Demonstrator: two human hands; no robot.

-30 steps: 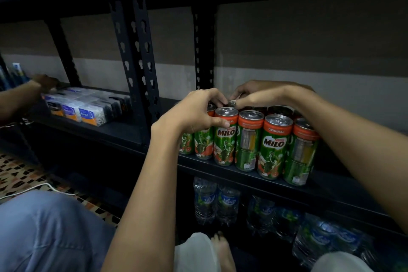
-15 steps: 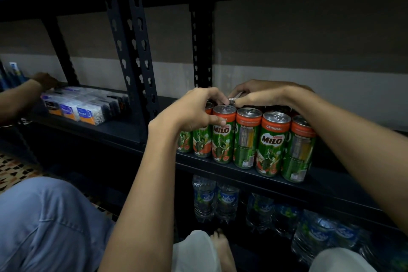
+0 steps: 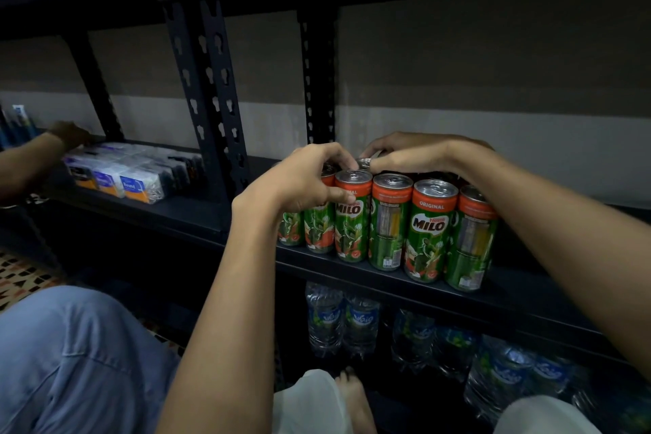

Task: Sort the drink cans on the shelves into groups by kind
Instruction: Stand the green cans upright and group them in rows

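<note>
Both hands (image 3: 355, 173) still clasp the Milo cans (image 3: 391, 222).

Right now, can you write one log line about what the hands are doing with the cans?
left hand: grips Milo cans | right hand: fingers curled over back cans' tops | cans: upright, shelf | water bottles: shelf below

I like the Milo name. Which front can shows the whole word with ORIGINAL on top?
The second can from the right. Its logo faces forward fully; the left hand partly covers the other MILO can.
</note>
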